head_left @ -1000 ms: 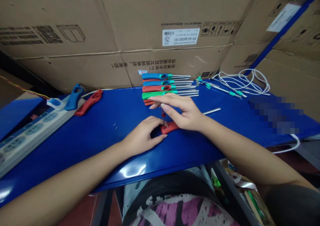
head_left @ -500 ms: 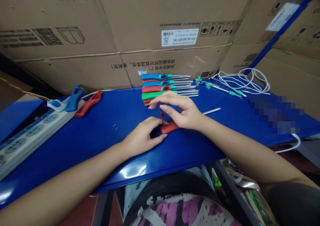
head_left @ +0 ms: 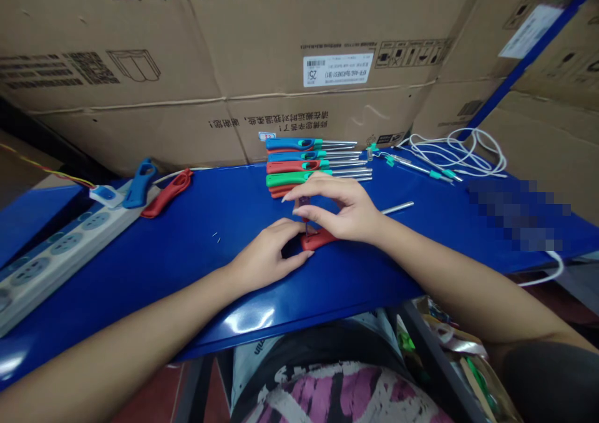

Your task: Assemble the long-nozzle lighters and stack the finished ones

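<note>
A red long-necked lighter (head_left: 318, 241) lies on the blue tabletop, its metal tube (head_left: 397, 208) sticking out beyond my right wrist. My left hand (head_left: 262, 257) rests on the table, thumb and forefinger closed around the handle's left end. Above that end, a small screwdriver (head_left: 306, 227) stands nearly upright, its tip down on the handle. Thumb and fingers of my right hand (head_left: 349, 211) grip the screwdriver's dark reddish handle. Part of the lighter is covered by my right hand, and the screw under the tip cannot be made out.
Several finished-looking lighters (head_left: 290, 161) lie stacked behind my hands. Two tiny screws or pins (head_left: 216, 236) are to the left. A power strip (head_left: 70, 242) carries a blue handle shell (head_left: 140, 183), beside a red one (head_left: 167, 193). White cable (head_left: 477, 155) and cardboard boxes (head_left: 262, 55) stand behind.
My right thumb has slid left and slightly down on the screwdriver handle, and the fingers have shifted round it. My left hand and the lighter stay in place.
</note>
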{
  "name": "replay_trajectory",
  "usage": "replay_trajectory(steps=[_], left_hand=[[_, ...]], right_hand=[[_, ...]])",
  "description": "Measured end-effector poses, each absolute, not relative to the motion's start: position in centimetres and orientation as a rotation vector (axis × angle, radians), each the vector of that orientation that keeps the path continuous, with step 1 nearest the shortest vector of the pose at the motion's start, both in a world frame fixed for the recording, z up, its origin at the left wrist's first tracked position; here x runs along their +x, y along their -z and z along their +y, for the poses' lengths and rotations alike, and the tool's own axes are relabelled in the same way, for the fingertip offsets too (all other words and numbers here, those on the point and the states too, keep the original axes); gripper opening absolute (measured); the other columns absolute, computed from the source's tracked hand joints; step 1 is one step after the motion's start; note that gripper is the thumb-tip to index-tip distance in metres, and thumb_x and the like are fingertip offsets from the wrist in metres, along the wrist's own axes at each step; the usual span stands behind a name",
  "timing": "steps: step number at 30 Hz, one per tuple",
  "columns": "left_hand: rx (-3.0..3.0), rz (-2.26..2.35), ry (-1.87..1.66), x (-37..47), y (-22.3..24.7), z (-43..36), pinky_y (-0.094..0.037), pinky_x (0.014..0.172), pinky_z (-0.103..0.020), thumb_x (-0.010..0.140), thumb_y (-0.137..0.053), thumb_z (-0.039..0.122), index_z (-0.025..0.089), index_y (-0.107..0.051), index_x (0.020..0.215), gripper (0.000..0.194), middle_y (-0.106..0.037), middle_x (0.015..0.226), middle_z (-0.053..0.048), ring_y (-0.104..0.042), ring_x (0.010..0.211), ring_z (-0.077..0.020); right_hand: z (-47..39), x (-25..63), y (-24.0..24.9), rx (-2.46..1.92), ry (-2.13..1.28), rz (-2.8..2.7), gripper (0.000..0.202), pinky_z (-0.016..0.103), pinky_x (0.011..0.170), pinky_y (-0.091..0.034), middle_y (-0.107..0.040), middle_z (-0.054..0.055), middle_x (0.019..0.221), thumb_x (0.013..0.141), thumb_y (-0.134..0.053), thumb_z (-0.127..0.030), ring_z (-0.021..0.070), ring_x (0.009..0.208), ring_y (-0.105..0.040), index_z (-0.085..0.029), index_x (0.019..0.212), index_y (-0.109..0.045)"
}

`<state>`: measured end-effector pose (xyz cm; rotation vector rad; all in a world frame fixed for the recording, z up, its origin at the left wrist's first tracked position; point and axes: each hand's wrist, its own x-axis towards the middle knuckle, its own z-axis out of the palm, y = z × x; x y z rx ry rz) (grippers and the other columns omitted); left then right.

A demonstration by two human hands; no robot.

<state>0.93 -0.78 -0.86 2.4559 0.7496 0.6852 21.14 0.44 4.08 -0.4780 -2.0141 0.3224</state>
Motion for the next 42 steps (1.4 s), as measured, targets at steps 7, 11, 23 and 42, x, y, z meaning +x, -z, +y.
replay_trajectory(steps=[7,11,23,42], left_hand=[[2.469,0.749,-0.694,0.92,0.86,-0.77,-0.052,0.096,-0.038,0.093,-0.064,0.029,0.020,-0.062,0.120,0.029,-0.070,0.112,-0.006,-0.064,0.106,-0.0222],[2.461,0.743,-0.682,0.93,0.75,-0.80,-0.051,0.098,-0.039,0.093,-0.064,0.029,0.020,-0.062,0.120,0.029,-0.070,0.113,-0.006,-0.063,0.108,-0.0227],[2.436,0.741,-0.692,1.02,0.89,-0.86,-0.052,0.101,-0.041,0.093,-0.064,0.027,0.020,-0.062,0.120,0.028,-0.071,0.118,-0.007,-0.065,0.113,-0.0236],[2.458,0.756,-0.687,1.09,0.95,-0.89,-0.053,0.100,-0.039,0.093,-0.064,0.029,0.020,-0.062,0.122,0.030,-0.072,0.118,-0.007,-0.067,0.110,-0.0229]], right_hand=[[0.85,21.81,-4.08,-0.417,-0.197,-2.124,0.022,0.036,0.089,-0.052,-0.075,0.008,0.101,0.102,-0.049,-0.025,0.0169,0.093,-0.067,-0.017,0.109,-0.067],[0.60,21.53,-4.19,-0.483,-0.395,-2.046,0.020,0.031,0.083,-0.054,-0.075,0.005,0.092,0.101,-0.052,-0.025,0.0145,0.085,-0.068,-0.017,0.106,-0.069],[0.42,21.52,-4.45,-0.451,-0.411,-2.076,0.016,0.032,0.085,-0.054,-0.076,0.005,0.092,0.097,-0.059,-0.024,0.0151,0.087,-0.068,-0.017,0.106,-0.070],[0.52,22.14,-4.78,-0.434,-0.176,-2.155,0.018,0.036,0.090,-0.053,-0.077,0.008,0.104,0.098,-0.058,-0.028,0.0182,0.096,-0.069,-0.019,0.108,-0.071]])
